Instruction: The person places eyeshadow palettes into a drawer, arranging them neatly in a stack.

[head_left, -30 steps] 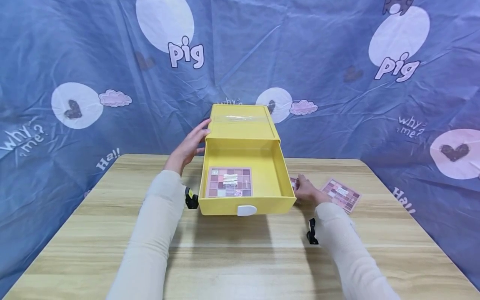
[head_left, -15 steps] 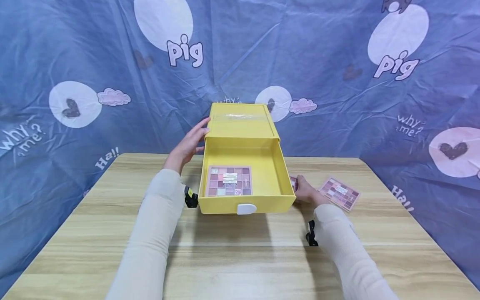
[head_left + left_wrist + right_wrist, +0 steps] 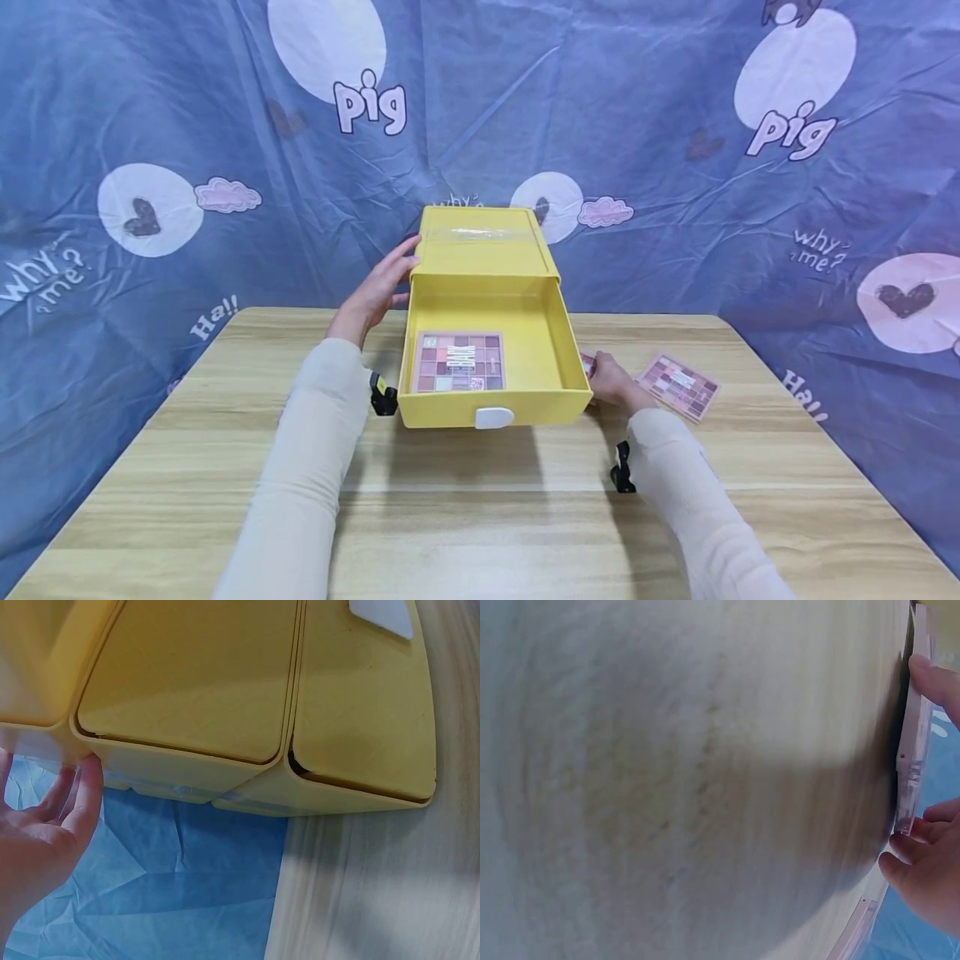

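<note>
A yellow drawer unit (image 3: 487, 250) stands at the middle of the table with its top drawer (image 3: 491, 408) pulled out. Inside that drawer, at its left, lies a pink eyeshadow palette (image 3: 460, 362) with many coloured squares. My left hand (image 3: 375, 292) rests against the unit's left side; the left wrist view shows its fingertips (image 3: 91, 769) touching the yellow edge. To the right of the drawer, my right hand (image 3: 617, 383) grips a second palette (image 3: 913, 735) between thumb and fingers, close over the table. The drawer hides most of this palette in the head view.
A further palette (image 3: 678, 386) lies on the wooden table (image 3: 480, 517), just right of the right hand. Below the pulled-out drawer, another drawer with a white handle (image 3: 384, 616) shows in the left wrist view. A blue patterned cloth (image 3: 480, 100) hangs behind the table.
My right hand's fingers have drawn in slightly around the palette beside the drawer. The left hand, the drawer and the palette inside it have stayed in place.
</note>
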`<state>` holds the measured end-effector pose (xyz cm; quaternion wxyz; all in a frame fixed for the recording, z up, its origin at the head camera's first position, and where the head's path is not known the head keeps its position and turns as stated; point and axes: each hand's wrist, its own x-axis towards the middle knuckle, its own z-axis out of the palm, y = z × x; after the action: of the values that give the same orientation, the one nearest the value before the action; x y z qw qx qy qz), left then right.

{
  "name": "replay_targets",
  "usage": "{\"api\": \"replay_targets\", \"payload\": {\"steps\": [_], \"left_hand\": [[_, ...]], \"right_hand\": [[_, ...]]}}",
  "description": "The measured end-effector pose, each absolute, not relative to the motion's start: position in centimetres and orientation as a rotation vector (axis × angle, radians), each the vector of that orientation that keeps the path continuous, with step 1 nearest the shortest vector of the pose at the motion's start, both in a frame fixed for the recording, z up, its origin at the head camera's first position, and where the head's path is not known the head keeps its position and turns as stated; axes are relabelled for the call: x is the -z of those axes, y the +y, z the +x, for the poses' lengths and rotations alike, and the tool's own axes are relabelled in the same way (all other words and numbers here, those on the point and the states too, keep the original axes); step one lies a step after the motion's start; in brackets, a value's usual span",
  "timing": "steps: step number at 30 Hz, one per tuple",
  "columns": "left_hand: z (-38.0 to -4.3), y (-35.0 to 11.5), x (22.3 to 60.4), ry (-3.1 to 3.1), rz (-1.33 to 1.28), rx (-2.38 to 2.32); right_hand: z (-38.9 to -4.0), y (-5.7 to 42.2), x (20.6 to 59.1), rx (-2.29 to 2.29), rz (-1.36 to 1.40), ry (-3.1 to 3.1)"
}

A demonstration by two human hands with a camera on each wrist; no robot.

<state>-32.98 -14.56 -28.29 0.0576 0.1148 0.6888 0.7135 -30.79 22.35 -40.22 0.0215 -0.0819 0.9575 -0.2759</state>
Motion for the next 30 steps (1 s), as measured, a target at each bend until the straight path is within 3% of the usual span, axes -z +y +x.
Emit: {"api": "replay_targets", "payload": {"steps": [14, 30], "left_hand": [[-33.1, -14.6, 28.3, 2.089, 0.33, -2.165], [-33.1, -14.6, 28.3, 2.085, 0.345, -2.167]], "right_hand": [[-30.2, 23.2, 38.6, 0.844, -0.128, 2.962], [-28.9, 24.7, 33.4, 0.803, -0.129, 3.048]]}}
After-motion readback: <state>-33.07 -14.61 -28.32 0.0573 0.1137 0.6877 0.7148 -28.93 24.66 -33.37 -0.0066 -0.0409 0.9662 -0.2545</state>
